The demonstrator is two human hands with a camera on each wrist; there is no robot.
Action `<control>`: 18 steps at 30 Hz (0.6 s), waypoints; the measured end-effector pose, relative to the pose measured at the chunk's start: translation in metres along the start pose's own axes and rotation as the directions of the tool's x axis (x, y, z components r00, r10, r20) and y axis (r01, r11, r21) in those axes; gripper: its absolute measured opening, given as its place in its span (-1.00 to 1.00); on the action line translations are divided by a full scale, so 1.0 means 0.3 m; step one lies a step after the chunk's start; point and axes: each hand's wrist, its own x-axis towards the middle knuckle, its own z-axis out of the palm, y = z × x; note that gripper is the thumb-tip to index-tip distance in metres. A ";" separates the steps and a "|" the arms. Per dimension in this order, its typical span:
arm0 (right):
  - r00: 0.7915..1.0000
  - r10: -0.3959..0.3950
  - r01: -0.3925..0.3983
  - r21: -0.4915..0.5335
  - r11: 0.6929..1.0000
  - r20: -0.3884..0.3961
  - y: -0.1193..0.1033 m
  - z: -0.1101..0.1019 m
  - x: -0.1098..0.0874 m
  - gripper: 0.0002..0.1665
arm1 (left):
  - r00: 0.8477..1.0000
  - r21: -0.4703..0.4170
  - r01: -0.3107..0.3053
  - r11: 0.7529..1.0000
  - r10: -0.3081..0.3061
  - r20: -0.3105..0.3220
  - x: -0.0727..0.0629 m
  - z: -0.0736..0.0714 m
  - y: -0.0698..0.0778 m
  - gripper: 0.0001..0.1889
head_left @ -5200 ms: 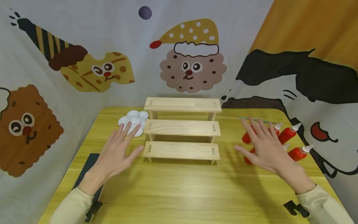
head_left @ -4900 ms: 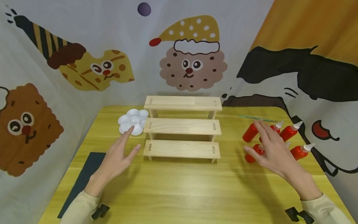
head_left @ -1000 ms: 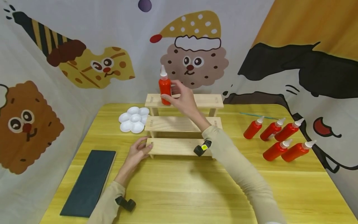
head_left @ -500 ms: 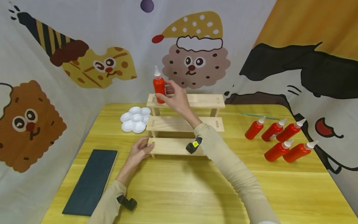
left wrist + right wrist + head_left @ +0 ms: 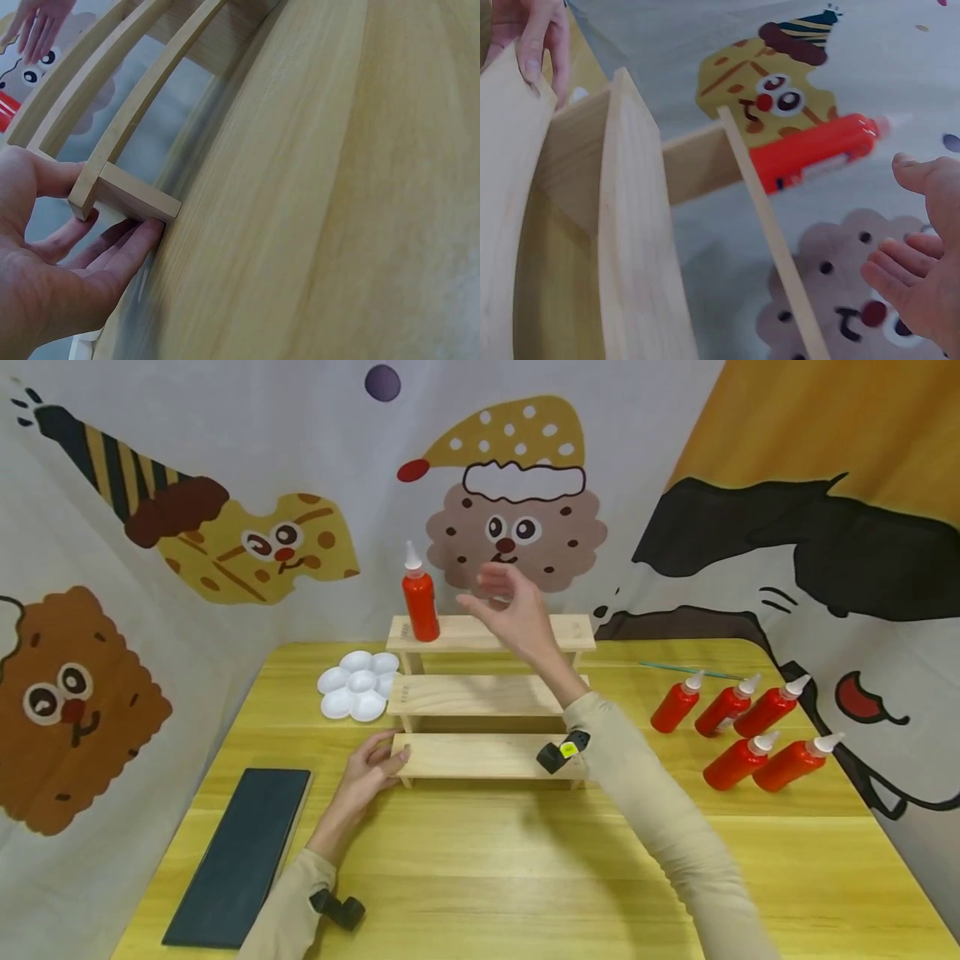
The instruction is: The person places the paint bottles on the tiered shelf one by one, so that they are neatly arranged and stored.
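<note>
A three-step wooden shelf (image 5: 480,693) stands at the back of the table. One red squeeze bottle (image 5: 422,603) with a white pointed nozzle stands upright at the left end of its top step. My right hand (image 5: 513,610) is apart from that bottle, to its right above the top step, with fingers loosely bent and nothing in them. My left hand (image 5: 370,768) grips the left end of the lowest step (image 5: 472,755). In the left wrist view the thumb lies over the step board (image 5: 127,124), while the other fingers reach under it to the leg (image 5: 139,196).
Several more red bottles (image 5: 675,706) stand at the right of the table, with a thin teal paintbrush (image 5: 693,671) behind them. A white flower-shaped palette (image 5: 358,685) lies left of the shelf. Toward the front left lies a dark flat book-like item (image 5: 238,857). A printed cloth (image 5: 300,427) hangs behind.
My right hand carried a red bottle to the shelf, moved it left along the top step, let it go and drew back right. My left hand came to the lowest step and stayed there.
</note>
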 end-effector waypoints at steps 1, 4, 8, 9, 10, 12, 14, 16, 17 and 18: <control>1.000 0.001 -0.001 -0.004 1.000 -0.012 -0.002 -0.020 -0.005 -0.31 | 1.000 0.000 0.001 1.000 -0.001 -0.001 -0.001 -0.001 -0.001 -0.40; 0.998 -0.010 0.008 -0.027 1.000 -0.062 -0.003 -0.080 -0.018 -0.30 | 1.000 -0.004 0.002 1.000 -0.002 0.000 -0.001 -0.003 -0.001 -0.40; 0.991 -0.037 0.028 -0.066 0.997 -0.131 0.002 -0.165 -0.047 -0.29 | 1.000 -0.006 -0.001 1.000 0.001 0.003 -0.001 -0.007 -0.001 -0.40; 0.988 -0.043 0.030 -0.083 0.996 -0.147 0.004 -0.186 -0.056 -0.30 | 1.000 -0.005 -0.002 1.000 0.002 0.003 -0.001 -0.008 -0.001 -0.40; 0.986 -0.046 0.031 -0.093 0.995 -0.163 0.005 -0.208 -0.066 -0.31 | 1.000 -0.005 -0.001 1.000 0.001 0.002 -0.001 -0.009 -0.001 -0.40; 0.979 -0.055 0.034 -0.111 0.993 -0.196 0.011 -0.250 -0.088 -0.32 | 1.000 -0.003 -0.002 1.000 0.002 0.000 -0.001 -0.009 -0.001 -0.41; 0.970 -0.061 0.030 -0.136 0.990 -0.235 0.017 -0.289 -0.114 -0.33 | 1.000 -0.004 -0.002 1.000 0.002 -0.001 -0.002 -0.008 0.000 -0.41; 0.959 -0.066 0.022 -0.157 0.987 -0.277 0.023 -0.328 -0.146 -0.34 | 1.000 -0.006 -0.002 1.000 0.002 -0.003 -0.004 -0.004 0.000 -0.41; 0.953 -0.069 0.020 -0.167 0.986 -0.296 0.026 -0.347 -0.164 -0.34 | 1.000 -0.008 -0.002 1.000 0.002 -0.004 -0.004 -0.002 0.001 -0.41; 0.947 -0.070 0.015 -0.174 0.985 -0.314 0.029 -0.365 -0.183 -0.34 | 1.000 -0.007 -0.006 1.000 0.006 -0.002 -0.006 0.000 0.001 -0.40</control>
